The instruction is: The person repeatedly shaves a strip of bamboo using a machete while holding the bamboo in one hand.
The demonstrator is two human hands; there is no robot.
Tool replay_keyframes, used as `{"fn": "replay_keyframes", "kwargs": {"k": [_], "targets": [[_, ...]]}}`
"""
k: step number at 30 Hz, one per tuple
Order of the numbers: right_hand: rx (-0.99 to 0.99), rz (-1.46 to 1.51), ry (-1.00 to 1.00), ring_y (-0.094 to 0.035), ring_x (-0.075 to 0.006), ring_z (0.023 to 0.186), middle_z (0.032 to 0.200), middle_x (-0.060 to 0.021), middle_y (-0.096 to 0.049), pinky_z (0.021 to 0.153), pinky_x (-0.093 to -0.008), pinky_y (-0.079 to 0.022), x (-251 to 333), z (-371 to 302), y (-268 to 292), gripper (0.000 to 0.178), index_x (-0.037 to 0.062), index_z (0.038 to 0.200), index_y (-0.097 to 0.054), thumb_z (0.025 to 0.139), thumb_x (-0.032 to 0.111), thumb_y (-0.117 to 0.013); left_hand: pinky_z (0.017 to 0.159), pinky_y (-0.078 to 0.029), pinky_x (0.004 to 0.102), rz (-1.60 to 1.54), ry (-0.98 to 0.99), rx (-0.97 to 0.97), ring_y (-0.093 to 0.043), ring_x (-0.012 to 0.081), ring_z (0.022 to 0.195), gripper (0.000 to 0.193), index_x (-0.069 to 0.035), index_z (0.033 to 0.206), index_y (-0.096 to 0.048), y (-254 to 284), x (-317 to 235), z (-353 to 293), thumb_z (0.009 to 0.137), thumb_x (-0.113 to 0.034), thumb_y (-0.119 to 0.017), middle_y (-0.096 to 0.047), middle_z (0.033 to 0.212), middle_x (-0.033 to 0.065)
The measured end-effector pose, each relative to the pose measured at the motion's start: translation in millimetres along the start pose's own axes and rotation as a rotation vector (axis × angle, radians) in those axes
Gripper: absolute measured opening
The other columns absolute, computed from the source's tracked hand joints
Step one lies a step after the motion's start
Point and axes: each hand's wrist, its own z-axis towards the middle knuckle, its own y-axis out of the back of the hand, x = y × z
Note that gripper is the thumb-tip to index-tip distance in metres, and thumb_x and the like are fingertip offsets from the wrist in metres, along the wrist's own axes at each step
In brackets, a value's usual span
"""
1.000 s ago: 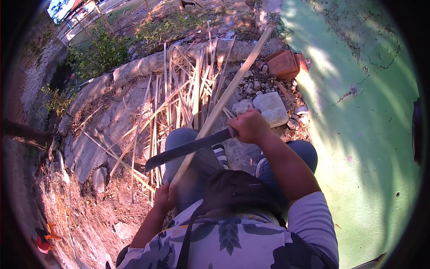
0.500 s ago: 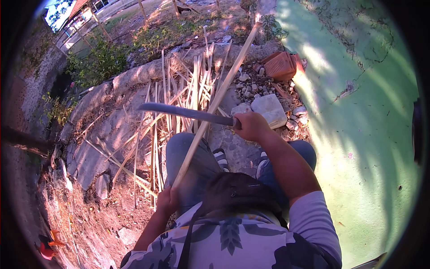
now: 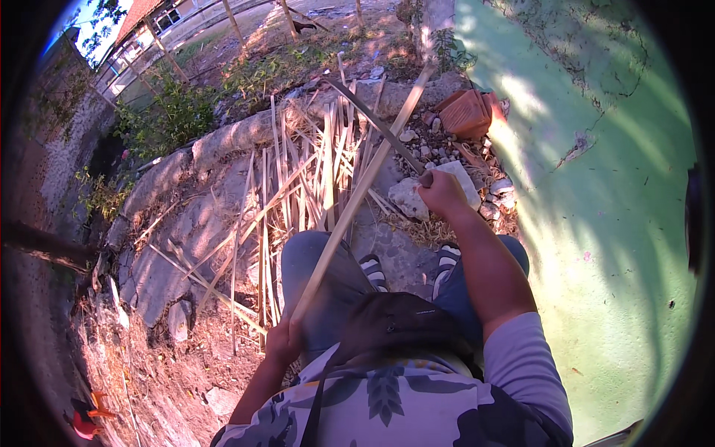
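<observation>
Beside my left thigh, my left hand (image 3: 281, 341) is closed round the near end of a long pale bamboo strip (image 3: 341, 229). The strip slants up and away to the right, past my left knee. My right hand (image 3: 443, 195) grips the handle of a machete (image 3: 366, 113) out in front of my right knee. Its long dark blade points forward and left, crossing the strip's upper half; whether the two touch I cannot tell. Beyond my knees lies a loose pile of split strips (image 3: 328, 164), some crossing each other.
Right of the pile are a pale stone block (image 3: 458, 179), small rubble and reddish-orange bricks or tiles (image 3: 465, 113). A green painted surface (image 3: 596, 261) fills the right side. A low stone edge (image 3: 216, 141) curves along the left, with green plants (image 3: 175, 112) behind it.
My right hand has moved forward and right. The machete has swung from lying nearly level across the strip to pointing up and away. My left hand keeps its hold on the strip.
</observation>
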Motion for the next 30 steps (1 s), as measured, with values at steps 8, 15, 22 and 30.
{"fn": "replay_keyframes", "kwargs": {"k": [8,15,22,30], "targets": [[0.270,-0.155,0.532,-0.067,-0.0355,0.076,0.074,-0.0114,-0.068,0.069,-0.0462,-0.052,42.6,-39.8,-19.7,0.011,0.0117,0.078,-0.066,0.073,0.021,-0.068,0.054,-0.040,0.0476,-0.045,-0.072,-0.060,-0.057,0.0405,0.058,0.049,0.001,0.079,-0.055,-9.5,14.5,1.9,0.103,-0.036,-0.035,-0.053,0.060,0.0203],[0.235,-0.223,0.530,-0.066,-0.0369,0.074,0.074,-0.0109,-0.068,0.070,-0.0468,-0.051,30.8,-15.8,-13.3,0.012,0.0096,0.078,-0.065,0.076,0.021,-0.066,0.055,-0.046,0.0513,-0.077,-0.010,-0.037,-0.062,0.0444,0.062,0.039,-0.002,0.106,-0.061,-8.1,5.7,2.0,0.100,-0.034,-0.038,-0.060,0.063,0.0219],[0.024,-0.008,0.065,-0.069,-0.0327,0.086,0.089,-0.0127,-0.072,0.080,-0.0415,-0.054,-1.4,-1.5,-9.7,0.022,0.0106,0.095,-0.072,0.076,0.022,-0.069,0.056,-0.047,0.0509,0.046,-0.015,-0.079,-0.064,0.0434,0.063,0.042,-0.003,0.099,-0.064,-4.0,0.7,0.0,0.100,-0.039,-0.040,-0.060,0.063,0.0214],[0.201,-0.131,0.511,-0.066,-0.0350,0.074,0.072,-0.0116,-0.066,0.068,-0.0467,-0.052,34.6,-35.0,-7.9,0.014,0.0115,0.080,-0.065,0.074,0.024,-0.068,0.059,-0.048,0.0526,0.037,-0.026,-0.113,-0.063,0.0465,0.067,0.045,-0.004,0.095,-0.063,-10.6,-3.2,-0.3,0.100,-0.041,-0.038,-0.061,0.066,0.0227]]}}
